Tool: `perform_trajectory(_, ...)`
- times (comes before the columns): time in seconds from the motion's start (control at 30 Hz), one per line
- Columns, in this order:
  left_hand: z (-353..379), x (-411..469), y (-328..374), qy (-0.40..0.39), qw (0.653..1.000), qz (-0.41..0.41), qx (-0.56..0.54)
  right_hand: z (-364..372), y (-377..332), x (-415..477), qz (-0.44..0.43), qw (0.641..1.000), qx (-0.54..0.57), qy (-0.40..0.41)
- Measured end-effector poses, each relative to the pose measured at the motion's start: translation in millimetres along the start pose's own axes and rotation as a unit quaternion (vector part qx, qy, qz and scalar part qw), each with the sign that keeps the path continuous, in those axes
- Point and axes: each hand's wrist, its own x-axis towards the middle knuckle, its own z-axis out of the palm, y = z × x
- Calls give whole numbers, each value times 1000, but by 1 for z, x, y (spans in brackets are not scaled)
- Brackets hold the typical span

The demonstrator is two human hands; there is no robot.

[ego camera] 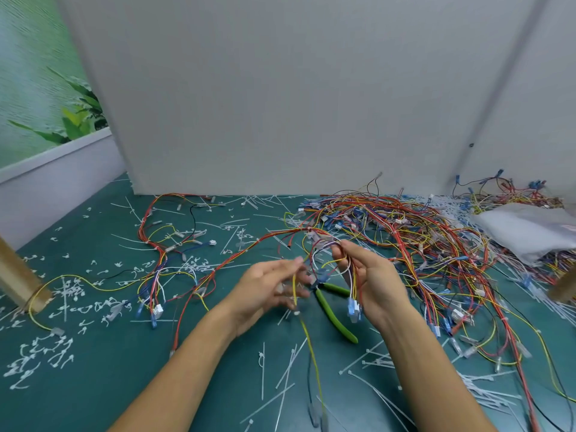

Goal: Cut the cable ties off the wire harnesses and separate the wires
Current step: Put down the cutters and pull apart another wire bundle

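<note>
A wiring workshop station: green-matted bench (124, 369), white partition panels (280, 88), heaped wire harnesses (405, 226), cut cable ties (262, 369) strewn around

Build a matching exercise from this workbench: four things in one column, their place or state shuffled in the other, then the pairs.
Things
1. cutters
2. right hand
3. white bag
4. wooden post

Place or state
A. crumpled at the far right edge
B. at the left edge, a yellow wire running to its foot
C. lying on the mat, handles green
D. gripping a wire bundle

Pairs: 1-C, 2-D, 3-A, 4-B
</note>
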Motion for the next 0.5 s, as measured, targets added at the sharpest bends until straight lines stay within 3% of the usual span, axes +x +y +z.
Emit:
perform_trajectory(0.1, 2, -4, -1, -82, 995, -42, 23, -2, -1, 1, 3, 1000, 15, 18)
perform_trajectory(0.17, 2, -4, 0, -95, 995, -38, -9, -1, 0, 2, 4, 1000, 19, 20)
perform_trajectory(0.5, -2, -3, 11, 1, 981, 87, -171, -1, -2, -2, 33, 999, 22, -16)
